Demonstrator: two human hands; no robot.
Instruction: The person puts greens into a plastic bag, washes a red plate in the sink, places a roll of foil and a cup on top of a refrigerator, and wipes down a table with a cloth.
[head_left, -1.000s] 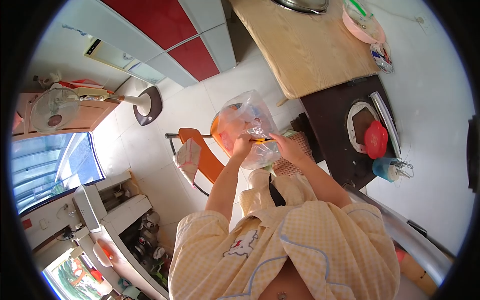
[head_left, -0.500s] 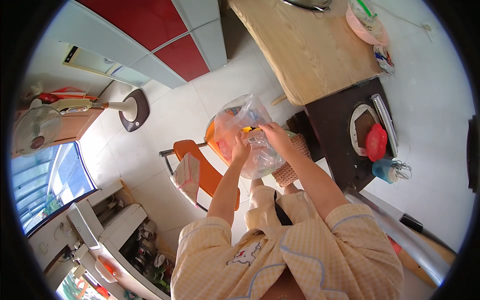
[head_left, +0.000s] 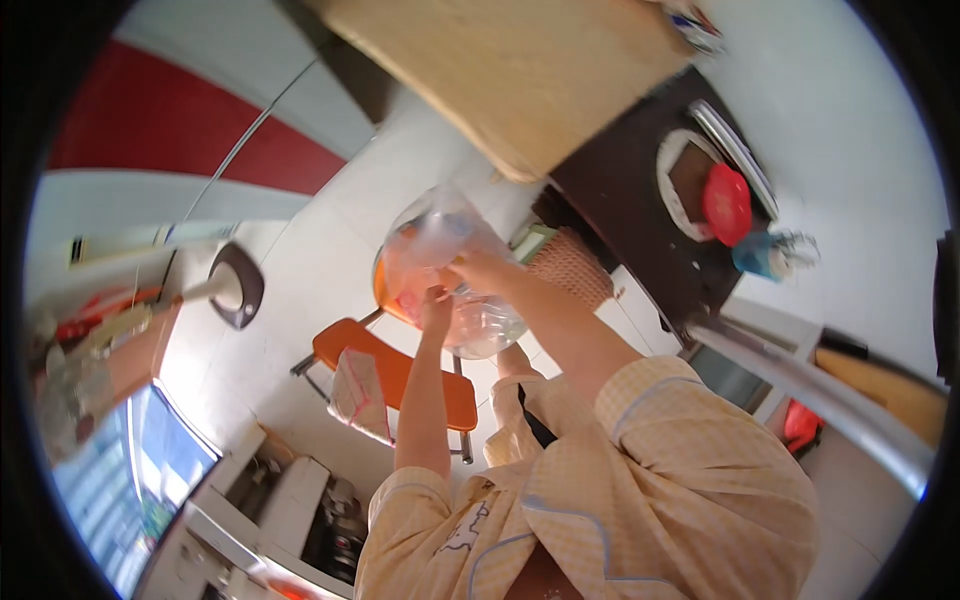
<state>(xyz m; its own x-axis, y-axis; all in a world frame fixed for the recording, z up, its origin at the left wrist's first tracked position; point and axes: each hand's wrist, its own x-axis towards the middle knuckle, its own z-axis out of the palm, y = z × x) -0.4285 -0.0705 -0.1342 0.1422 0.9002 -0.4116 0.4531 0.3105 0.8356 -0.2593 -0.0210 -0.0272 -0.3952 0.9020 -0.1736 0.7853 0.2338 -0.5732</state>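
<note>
We reach forward, our left hand (head_left: 436,308) and right hand (head_left: 488,272) close together at a thin, crinkly, see-through bag (head_left: 450,225). Blur hides the fingertips, so we can't tell if either grip is pinching. The puffy bag is over the orange chair (head_left: 350,345); beyond is a flat wooden bench (head_left: 480,70). Our hands and bag sit farther left in view than before.

A red object (head_left: 727,204) lies just beside a blue container (head_left: 757,257).

Bag (head_left: 450,228) clear, chair (head_left: 394,368) orange, shirt (head_left: 690,465) lt. yel. w/ chks.
</note>
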